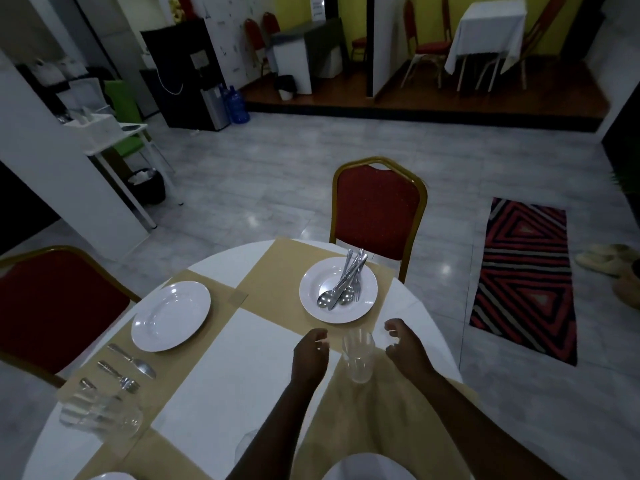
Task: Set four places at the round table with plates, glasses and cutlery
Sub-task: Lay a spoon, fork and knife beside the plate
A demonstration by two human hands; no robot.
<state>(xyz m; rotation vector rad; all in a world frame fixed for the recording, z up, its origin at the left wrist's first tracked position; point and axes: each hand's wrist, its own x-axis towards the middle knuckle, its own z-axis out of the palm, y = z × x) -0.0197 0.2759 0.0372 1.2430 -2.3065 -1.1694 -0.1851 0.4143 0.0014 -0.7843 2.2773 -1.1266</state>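
Far left of both hands: stack of glasses blurred at table edge, likely parked as stock for remaining places. Just beyond: knife and fork in a row on tan mat, third piece beside them too blurred to name. Plate next to them, empty. Reads as one place nearly laid.

Left hand: fingers curled loosely, not pressed on anything, tips just left of single glass. No visible contact.

Glass between the two hands, upright on mat, near side of far plate. Probably being set as that place's glass, or just let go; cannot tell which.

Beyond fingertips: far plate holding bundled cutlery, spoons and forks piled together. Likely dumped there as a carry tray, not yet laid out.

Right hand: fingers spread and hooked, open toward glass, just apart from it.

Red chair behind far plate marks the seat. Another plate rim at bottom, under forearms.
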